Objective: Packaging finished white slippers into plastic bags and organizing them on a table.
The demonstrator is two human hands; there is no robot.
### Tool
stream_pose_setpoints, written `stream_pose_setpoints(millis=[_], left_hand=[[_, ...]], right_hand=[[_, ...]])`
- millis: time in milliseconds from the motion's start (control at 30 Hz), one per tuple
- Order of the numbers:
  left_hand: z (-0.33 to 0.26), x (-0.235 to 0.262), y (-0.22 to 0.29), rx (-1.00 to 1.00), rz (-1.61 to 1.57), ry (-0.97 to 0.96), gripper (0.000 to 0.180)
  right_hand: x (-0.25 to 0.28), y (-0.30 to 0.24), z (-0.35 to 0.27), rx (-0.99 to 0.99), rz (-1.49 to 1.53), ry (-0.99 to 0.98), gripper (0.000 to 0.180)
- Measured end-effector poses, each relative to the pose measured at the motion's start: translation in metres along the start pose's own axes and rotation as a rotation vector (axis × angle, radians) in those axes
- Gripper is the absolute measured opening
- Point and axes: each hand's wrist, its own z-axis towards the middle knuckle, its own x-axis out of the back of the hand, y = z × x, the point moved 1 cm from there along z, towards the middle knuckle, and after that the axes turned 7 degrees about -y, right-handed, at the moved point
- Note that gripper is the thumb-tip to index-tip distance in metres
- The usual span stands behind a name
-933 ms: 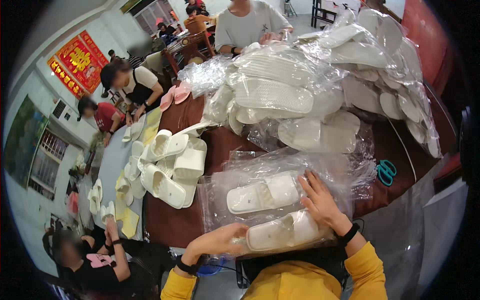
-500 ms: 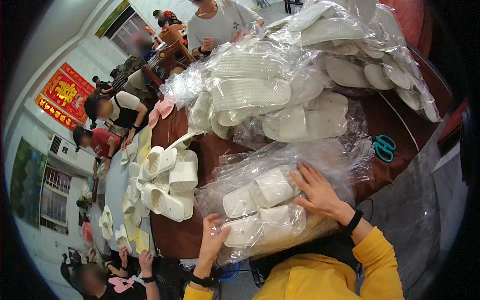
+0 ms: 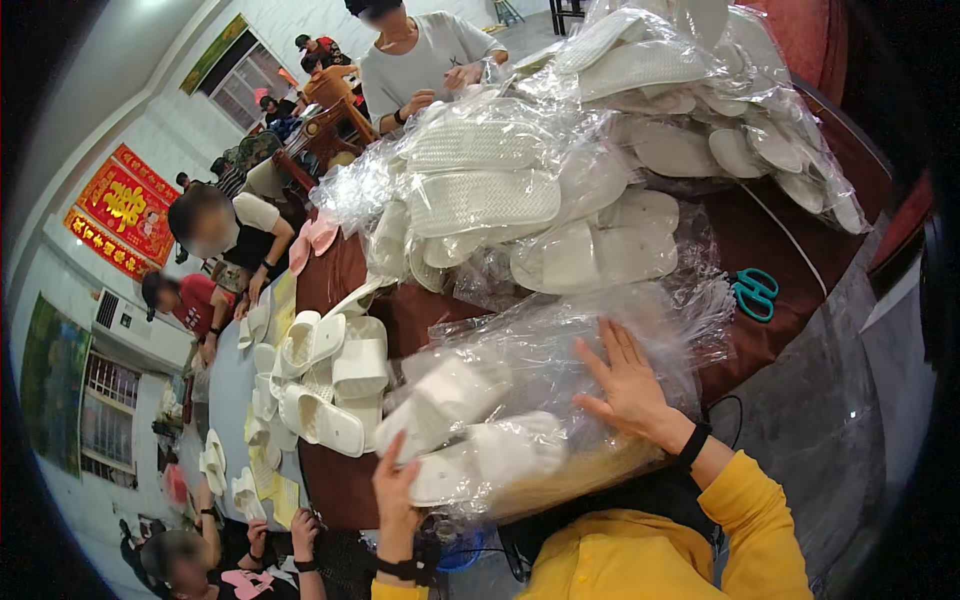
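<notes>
A pair of white slippers (image 3: 470, 462) lies at the near edge of the table, blurred by motion, with clear plastic around it. My left hand (image 3: 397, 490) grips the left ends of the pair, thumb and fingers at the slipper edges. To the right, my right hand (image 3: 630, 395) lies flat with spread fingers on a stack of clear plastic bags (image 3: 560, 330). Nothing is held in it. Just beyond my left hand, several loose white slippers (image 3: 335, 375) are heaped on the brown table cover.
A big pile of bagged white slippers (image 3: 485, 200) covers the far side. Teal-handled scissors (image 3: 755, 295) lie at the right on the brown cover (image 3: 700, 375). Co-workers stand across and along the left side, one in a white shirt (image 3: 420, 65). Pink slippers (image 3: 315, 240) lie at the far left.
The pair of white slippers has slid left along the bag stack with my left hand, which has closed on its left ends. My right hand has stayed on the bags.
</notes>
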Motion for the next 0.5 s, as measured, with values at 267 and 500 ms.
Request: stream_pose_setpoints(millis=[267,500], left_hand=[[-0.094,0.113,-0.016,-0.367,-0.201,0.527,0.061],[-0.147,0.058,0.034,-0.175,0.723,0.703,0.055]], right_hand=[[0.014,-0.003,-0.001,0.04,-0.053,-0.008,0.093],[0.012,-0.003,0.002,0.108,-0.088,-0.103,0.099]])
